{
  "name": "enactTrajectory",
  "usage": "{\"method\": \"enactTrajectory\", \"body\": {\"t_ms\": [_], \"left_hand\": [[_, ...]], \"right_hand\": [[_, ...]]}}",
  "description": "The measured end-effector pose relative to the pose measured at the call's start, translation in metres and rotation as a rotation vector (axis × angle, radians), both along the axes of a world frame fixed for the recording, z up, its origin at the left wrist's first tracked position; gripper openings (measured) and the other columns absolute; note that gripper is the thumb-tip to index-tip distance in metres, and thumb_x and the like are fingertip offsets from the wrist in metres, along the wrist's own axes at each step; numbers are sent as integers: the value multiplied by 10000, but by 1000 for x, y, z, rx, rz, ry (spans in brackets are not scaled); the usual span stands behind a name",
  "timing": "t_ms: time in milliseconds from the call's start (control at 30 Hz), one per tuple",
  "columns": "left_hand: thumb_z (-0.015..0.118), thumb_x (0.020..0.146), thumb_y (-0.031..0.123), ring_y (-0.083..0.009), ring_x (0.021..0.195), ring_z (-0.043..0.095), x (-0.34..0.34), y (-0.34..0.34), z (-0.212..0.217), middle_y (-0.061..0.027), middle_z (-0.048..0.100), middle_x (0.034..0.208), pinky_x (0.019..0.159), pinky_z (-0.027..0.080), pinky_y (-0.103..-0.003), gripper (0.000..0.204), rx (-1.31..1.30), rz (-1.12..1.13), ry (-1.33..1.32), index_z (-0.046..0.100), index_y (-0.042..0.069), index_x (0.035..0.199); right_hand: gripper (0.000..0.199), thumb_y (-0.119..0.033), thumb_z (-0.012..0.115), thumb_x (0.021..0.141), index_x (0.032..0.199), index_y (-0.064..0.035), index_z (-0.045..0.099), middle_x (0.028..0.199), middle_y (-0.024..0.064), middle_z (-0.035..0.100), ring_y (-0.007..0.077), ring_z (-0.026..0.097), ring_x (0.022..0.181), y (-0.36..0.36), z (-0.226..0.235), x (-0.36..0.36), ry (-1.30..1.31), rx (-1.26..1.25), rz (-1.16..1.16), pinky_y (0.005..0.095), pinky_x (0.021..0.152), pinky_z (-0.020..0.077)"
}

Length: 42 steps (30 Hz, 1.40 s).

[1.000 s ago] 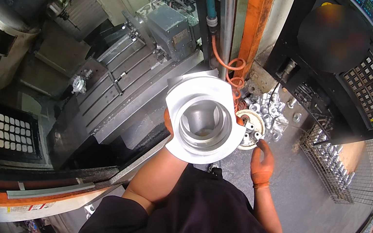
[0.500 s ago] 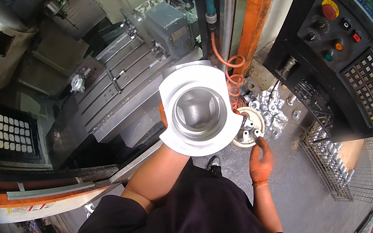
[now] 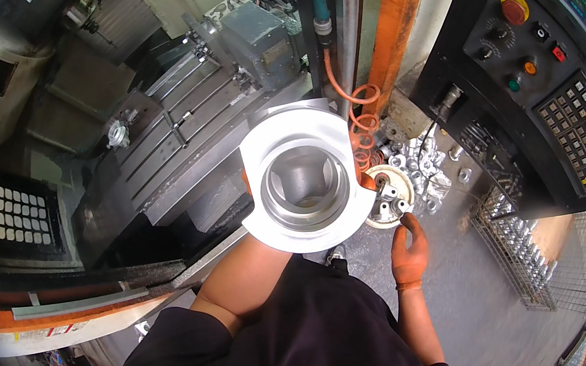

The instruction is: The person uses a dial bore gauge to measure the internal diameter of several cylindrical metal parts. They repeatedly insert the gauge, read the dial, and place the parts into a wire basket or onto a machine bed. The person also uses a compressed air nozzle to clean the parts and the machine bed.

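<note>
A large silvery machined metal housing [image 3: 255, 153], with a flange cut flat on its sides and a round bore, faces up in front of me. My left hand [image 3: 247, 182] in an orange glove holds it from beneath; most of that hand is hidden behind the flange. Lower and to the right, my right hand [image 3: 411, 255], also gloved in orange, hangs with thumb and fingers apart and seems to hold nothing. Its fingertips appear beside the rim of a round whitish bucket [image 3: 377, 226] containing small metal parts [image 3: 387, 193]; whether they touch is unclear.
At left, a machine's slotted table [image 3: 158, 153] carries a grey block unit [image 3: 256, 39]. A coiled orange air hose [image 3: 365, 121] hangs near the bucket. Metal pieces [image 3: 427, 167] lie on the floor. A control panel [image 3: 523, 105] and a wire basket [image 3: 525, 276] stand at right.
The housing in my left hand has shifted slightly left and down in view, tilting a little. My right hand stays almost where it was.
</note>
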State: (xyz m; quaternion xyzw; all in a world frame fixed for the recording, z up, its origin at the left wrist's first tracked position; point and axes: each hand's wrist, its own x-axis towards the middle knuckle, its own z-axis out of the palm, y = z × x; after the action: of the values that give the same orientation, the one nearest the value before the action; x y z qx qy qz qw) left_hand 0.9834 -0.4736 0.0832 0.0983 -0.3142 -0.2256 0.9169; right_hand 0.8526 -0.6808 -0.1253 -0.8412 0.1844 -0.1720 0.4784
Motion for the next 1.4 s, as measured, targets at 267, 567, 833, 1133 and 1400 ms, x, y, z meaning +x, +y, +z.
{"method": "enactTrajectory", "body": {"t_ms": [267,567,833,1133,1400], "left_hand": [[598,968,417,-273,1011,659,15,1,-34,-199,673,1109,927,432,-482,681,-19,-38,-74,452,-87,1403],[629,916,430,-310,1063,651,14,2,-33,-219,650,1173,957,459,-504,726,-13,26,31,455,-76,1407],[674,815,481,-361,1150,625,16,14,-62,-232,607,1283,983,501,-530,820,2,184,345,468,-39,1415],[721,749,530,-399,1207,605,17,12,-72,-258,571,1352,1014,511,-557,919,64,151,311,457,-21,1434],[727,710,671,-359,1216,602,8,7,-48,-223,569,1368,1038,511,-495,1039,7,110,201,439,10,1457]], "right_hand": [[300,-118,623,915,1188,-6,672,1085,172,702,316,657,1066,-3,-4,0,5,-18,-11,391,968,492],[306,-119,619,914,1194,-5,670,1086,178,701,327,655,1056,-3,-4,1,8,-10,-1,396,959,496],[369,-115,637,948,1271,58,601,1225,177,664,252,619,1169,5,49,18,-199,139,-14,364,1025,463],[533,-73,694,876,1358,78,524,1290,202,613,275,603,1174,36,216,52,-622,95,97,375,1033,449],[754,-70,744,737,1405,113,446,1348,282,544,403,550,1250,57,251,62,-661,-215,289,458,1068,414]]}}
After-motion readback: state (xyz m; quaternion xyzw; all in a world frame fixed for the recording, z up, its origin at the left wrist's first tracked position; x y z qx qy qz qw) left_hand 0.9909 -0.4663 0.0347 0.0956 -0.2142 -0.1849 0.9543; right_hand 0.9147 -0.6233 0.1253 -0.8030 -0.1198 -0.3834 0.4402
